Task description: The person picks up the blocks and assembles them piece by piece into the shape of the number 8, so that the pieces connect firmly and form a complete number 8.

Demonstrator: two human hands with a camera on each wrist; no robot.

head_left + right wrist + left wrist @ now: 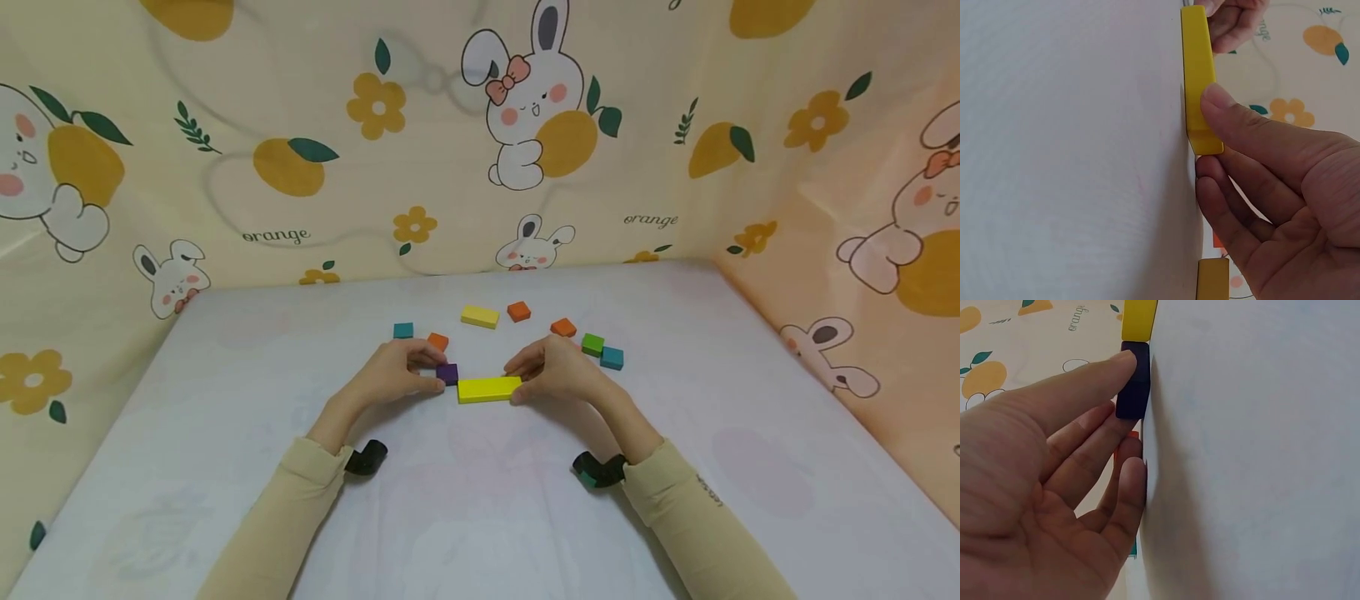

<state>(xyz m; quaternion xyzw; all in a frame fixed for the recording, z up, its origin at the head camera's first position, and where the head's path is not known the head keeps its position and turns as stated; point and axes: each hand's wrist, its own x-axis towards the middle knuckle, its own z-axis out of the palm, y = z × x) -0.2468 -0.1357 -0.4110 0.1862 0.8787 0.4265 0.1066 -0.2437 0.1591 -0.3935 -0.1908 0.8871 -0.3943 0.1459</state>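
Note:
In the head view, a dark purple block (pixel 447 374) lies on the white table, pinched between the thumb and fingers of my left hand (pixel 392 372). Directly to its right is a long bright yellow block (pixel 487 390), whose right end my right hand (pixel 562 371) grips with thumb and fingers. The left wrist view shows the purple block (pixel 1132 381) end to end with the yellow one (pixel 1139 320), touching or nearly so. My right thumb lies on the yellow block (pixel 1200 81) in the right wrist view; the fingers behind it are partly hidden.
Beyond my hands lie a teal block (pixel 403 330), orange blocks (pixel 519 312), and a paler yellow block (pixel 480 317). Right of my right hand are a green block (pixel 592 345) and a blue block (pixel 612 358). A patterned cloth (pixel 420 167) stands behind the table.

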